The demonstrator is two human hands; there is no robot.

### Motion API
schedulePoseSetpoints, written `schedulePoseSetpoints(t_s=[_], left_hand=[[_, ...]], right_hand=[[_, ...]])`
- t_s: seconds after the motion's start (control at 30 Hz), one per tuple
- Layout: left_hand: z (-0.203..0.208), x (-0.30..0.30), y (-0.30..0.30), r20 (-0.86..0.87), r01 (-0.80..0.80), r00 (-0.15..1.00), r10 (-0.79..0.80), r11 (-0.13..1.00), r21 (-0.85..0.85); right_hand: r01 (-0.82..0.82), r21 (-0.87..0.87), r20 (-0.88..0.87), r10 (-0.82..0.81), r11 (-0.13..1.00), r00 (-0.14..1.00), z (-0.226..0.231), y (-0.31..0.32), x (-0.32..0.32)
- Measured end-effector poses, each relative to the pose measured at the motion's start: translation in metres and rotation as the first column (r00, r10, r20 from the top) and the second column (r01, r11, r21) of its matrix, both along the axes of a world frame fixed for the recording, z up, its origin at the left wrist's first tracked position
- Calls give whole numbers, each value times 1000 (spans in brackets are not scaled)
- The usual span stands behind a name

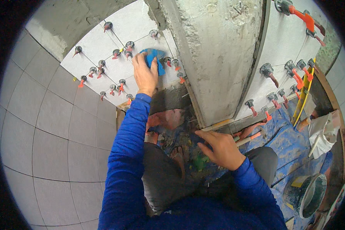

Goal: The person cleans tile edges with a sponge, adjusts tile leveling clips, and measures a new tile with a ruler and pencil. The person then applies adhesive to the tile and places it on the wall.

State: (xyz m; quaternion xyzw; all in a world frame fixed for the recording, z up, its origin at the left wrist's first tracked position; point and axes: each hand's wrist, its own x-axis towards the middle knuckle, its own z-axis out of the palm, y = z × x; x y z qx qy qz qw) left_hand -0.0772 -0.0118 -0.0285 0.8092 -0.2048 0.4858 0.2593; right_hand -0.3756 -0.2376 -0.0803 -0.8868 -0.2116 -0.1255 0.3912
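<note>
My left hand point(145, 74) presses a blue sponge point(155, 60) against the white wall tiles point(103, 42), its fingers closed over the sponge's left side. Dark round tile-levelling clips with red-orange handles stand out from the tile joints; one such clip point(167, 61) is just right of the sponge. My right hand point(221, 148) is empty, thumb and fingers apart, held low in front of the foot of the grey concrete column point(218, 57). I cannot tell whether its fingertips touch anything.
More levelling clips point(291, 69) stick out from the white tiles right of the column. A yellow spirit level point(303, 97) leans there. A dark bucket point(306, 193) and a white bag point(322, 134) stand on a blue sheet point(283, 147). Grey tiles point(50, 145) cover the left.
</note>
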Motion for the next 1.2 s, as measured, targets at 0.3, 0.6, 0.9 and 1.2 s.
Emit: schedulePoseSetpoints(t_s=[0.3,0.6,0.9,1.2], left_hand=[[8,4,-31,-27,73,997,-79,983,-171],[-5,29,-85,145,103,988,-48,912,-397],[-4,52,-60,260,128,959,-116,991,-29],[-3,60,-87,184,32,983,0,984,-173]], right_hand=[[18,-59,-2,-19,998,1000,-1,0,6],[13,-71,-59,-17,997,998,-5,0,7],[5,-74,-4,-5,997,1000,-16,-9,8],[-10,-139,-64,1,990,998,-17,-6,15]])
